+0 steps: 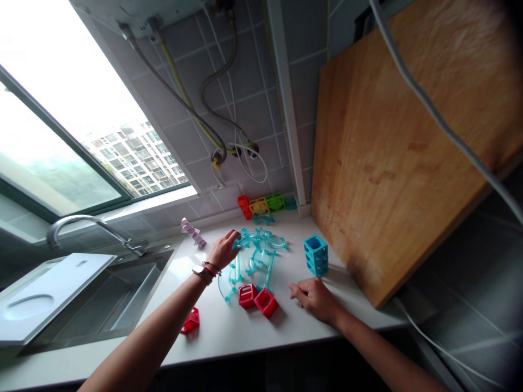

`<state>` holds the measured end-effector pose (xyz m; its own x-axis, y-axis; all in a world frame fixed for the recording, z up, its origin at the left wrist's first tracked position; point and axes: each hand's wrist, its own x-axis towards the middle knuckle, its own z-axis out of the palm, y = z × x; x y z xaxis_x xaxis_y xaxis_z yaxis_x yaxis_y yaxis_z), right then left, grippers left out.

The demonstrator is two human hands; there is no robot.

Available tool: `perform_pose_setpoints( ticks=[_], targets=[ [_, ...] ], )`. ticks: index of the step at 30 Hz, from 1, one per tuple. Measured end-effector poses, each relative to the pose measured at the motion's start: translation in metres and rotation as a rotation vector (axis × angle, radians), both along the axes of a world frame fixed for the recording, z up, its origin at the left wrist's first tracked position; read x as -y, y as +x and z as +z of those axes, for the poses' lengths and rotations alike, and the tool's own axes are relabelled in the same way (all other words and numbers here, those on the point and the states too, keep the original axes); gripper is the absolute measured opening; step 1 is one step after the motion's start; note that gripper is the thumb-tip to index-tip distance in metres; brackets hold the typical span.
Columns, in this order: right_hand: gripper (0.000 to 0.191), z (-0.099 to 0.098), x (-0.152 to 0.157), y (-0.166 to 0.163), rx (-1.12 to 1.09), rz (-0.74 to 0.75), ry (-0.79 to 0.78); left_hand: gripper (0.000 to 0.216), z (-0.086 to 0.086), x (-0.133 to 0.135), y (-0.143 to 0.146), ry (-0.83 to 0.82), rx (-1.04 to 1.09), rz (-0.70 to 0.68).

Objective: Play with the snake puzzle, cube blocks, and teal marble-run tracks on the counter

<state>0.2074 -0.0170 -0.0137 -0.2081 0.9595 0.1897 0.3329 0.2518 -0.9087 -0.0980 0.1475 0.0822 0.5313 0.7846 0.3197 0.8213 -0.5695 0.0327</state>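
My left hand (224, 249) reaches to the far edge of a pile of clear teal track pieces (257, 256) on the white counter (229, 326); its fingers curl onto one piece. My right hand (314, 298) rests knuckles-up on the counter, fingers loosely bent, just right of two red cube blocks (258, 298) and below a stacked blue block tower (316, 255). Nothing shows in the right hand. Another red block (190, 321) lies by my left forearm.
Red, yellow and green blocks (261, 205) line the tiled wall. A lilac piece (193, 231) lies near the sink (102, 299) with its tap (81, 223) and white board at left. A large wooden board (404, 152) leans at right; a cable hangs across it.
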Motion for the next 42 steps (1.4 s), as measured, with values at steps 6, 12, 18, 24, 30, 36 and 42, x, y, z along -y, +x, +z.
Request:
perform_pose_setpoints(
  ticks=[6,12,18,24,30,36,42],
  targets=[
    [0.058,-0.001,0.001,0.0,0.016,0.004,-0.005,0.021,0.015,0.01,0.002,0.054,0.21,-0.029],
    [0.057,-0.002,0.002,0.001,0.019,0.001,0.078,0.028,0.017,0.016,0.015,0.1,0.643,0.112],
    [0.038,0.023,0.004,-0.012,0.021,-0.062,0.25,0.041,0.023,0.013,0.017,-0.041,1.13,0.218],
    [0.024,0.076,0.012,-0.053,-0.101,-0.006,0.238,0.043,0.05,0.046,0.015,-0.345,1.452,0.164],
    [0.04,0.115,0.035,-0.095,-0.42,0.079,-0.116,0.034,0.064,0.138,0.024,-0.717,1.576,-0.101],
    [0.043,0.127,0.046,-0.097,-0.414,0.138,-0.281,0.026,0.064,0.19,0.046,-0.8,1.665,-0.327],
    [0.039,0.133,0.051,-0.082,-0.282,0.026,-0.265,0.035,0.054,0.185,0.068,-0.921,1.675,-0.234]
  ],
)
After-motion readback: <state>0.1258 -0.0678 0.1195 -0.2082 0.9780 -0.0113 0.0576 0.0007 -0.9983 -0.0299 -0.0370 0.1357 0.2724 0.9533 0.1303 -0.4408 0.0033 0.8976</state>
